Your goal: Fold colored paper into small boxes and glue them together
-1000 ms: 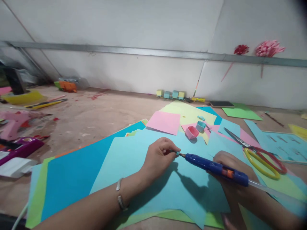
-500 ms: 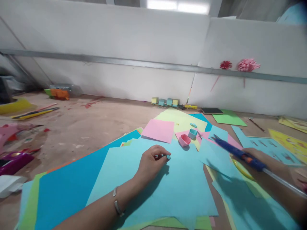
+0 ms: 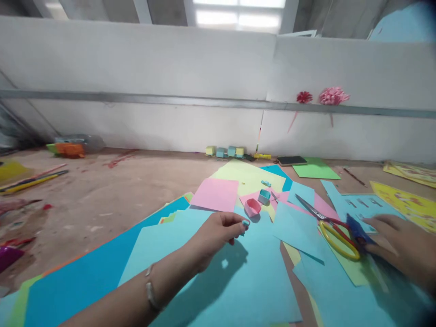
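Observation:
My left hand [image 3: 218, 234] hovers above a light blue paper sheet [image 3: 218, 277] and pinches a tiny light blue paper piece [image 3: 245, 223] between thumb and fingertips. A small pink paper box [image 3: 252, 207] and a small blue paper box [image 3: 264, 196] stand just beyond it. My right hand [image 3: 403, 243] is low at the right, blurred, with its fingers on a blue glue gun [image 3: 357, 232] that lies beside the yellow and red scissors [image 3: 332, 227].
Pink, yellow, green and blue paper sheets overlap across the wooden floor [image 3: 136, 181]. A row of small paper blocks [image 3: 225, 151] lines the white wall. A dark tablet [image 3: 291, 160] lies on a green sheet. Pencils [image 3: 32, 178] and craft clutter sit at the left.
My right hand swung the glue gun away from the left hand's paper piece and lowered it to the right by the scissors. My left hand lifted slightly, keeping the piece. The view tilted up.

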The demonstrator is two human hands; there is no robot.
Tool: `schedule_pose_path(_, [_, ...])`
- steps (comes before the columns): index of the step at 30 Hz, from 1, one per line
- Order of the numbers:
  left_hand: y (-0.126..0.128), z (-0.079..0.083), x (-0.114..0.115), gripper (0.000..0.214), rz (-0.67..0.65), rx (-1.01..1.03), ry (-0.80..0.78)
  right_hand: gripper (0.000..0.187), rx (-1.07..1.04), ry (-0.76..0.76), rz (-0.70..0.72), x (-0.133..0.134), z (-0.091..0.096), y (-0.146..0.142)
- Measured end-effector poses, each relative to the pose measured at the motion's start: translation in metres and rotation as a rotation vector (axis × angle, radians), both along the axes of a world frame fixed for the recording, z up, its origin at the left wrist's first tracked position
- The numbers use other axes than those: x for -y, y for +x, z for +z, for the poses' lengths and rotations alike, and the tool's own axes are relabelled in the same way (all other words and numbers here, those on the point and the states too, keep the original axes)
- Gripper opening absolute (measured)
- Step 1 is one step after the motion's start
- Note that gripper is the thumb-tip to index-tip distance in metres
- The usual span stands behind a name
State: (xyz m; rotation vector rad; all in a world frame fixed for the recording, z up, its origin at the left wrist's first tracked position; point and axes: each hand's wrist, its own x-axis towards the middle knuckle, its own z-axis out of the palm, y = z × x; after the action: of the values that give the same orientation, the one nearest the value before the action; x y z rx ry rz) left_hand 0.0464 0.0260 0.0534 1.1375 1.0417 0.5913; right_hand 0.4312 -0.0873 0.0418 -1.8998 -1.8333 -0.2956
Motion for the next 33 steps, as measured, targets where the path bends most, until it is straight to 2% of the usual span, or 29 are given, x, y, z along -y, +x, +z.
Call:
schedule_pose_path(2, [0.013, 0.004, -0.004, 0.024, 0.023, 0.074, 0.028, 0.024, -0.101, -0.063, 0.159, -0.011, 0.024, -0.051])
schedule_pose_path(4, [0.025, 0.005, -0.008, 0.027, 0.051, 0.154, 0.024, 0.021, -0.299, -0.095, 0.281, -0.027, 0.039, -0.105])
schedule_pose_path(7, [0.040, 0.006, -0.015, 0.032, 0.068, 0.242, 0.043, 0.025, -0.716, -0.124, 0.274, -0.059, 0.039, -0.167])
schedule_pose_path(10, [0.050, 0.008, -0.027, 0.033, 0.059, 0.293, 0.107, 0.028, -1.201, -0.127, 0.244, -0.090, 0.029, -0.196])
schedule_pose_path(13, [0.057, 0.012, -0.041, 0.030, 0.111, 0.318, 0.225, 0.029, -1.417, -0.064, 0.244, -0.114, 0.026, -0.203])
schedule_pose_path(17, [0.064, 0.019, -0.058, 0.021, 0.129, 0.319, 0.400, 0.032, -1.436, 0.055, 0.243, -0.139, 0.034, -0.195])
schedule_pose_path(20, [0.071, 0.018, -0.074, 0.023, 0.088, 0.024, 0.598, 0.034, -1.375, 0.130, 0.242, -0.150, 0.041, -0.178])
schedule_pose_path(22, [0.076, 0.013, -0.090, 0.025, 0.010, -0.260, 0.723, 0.031, -1.274, 0.127, 0.243, -0.154, 0.042, -0.166])
schedule_pose_path(23, [0.079, 0.008, -0.100, 0.025, -0.015, -0.319, 0.739, 0.027, -1.217, 0.107, 0.243, -0.155, 0.042, -0.160])
schedule_pose_path(26, [0.093, -0.010, -0.127, 0.052, -0.118, -0.500, 0.782, 0.015, -1.071, -0.016, 0.245, -0.158, 0.036, -0.147])
schedule_pose_path(28, [0.103, -0.023, -0.140, 0.059, -0.219, -0.580, 0.786, 0.010, -0.993, -0.094, 0.245, -0.161, 0.030, -0.143])
schedule_pose_path(31, [0.113, -0.036, -0.147, 0.054, -0.323, -0.652, 0.808, 0.008, -0.871, -0.109, 0.226, -0.166, 0.021, -0.141])
schedule_pose_path(33, [0.113, -0.038, -0.146, 0.044, -0.341, -0.663, 0.844, 0.008, -0.791, -0.090, 0.212, -0.169, 0.016, -0.141])
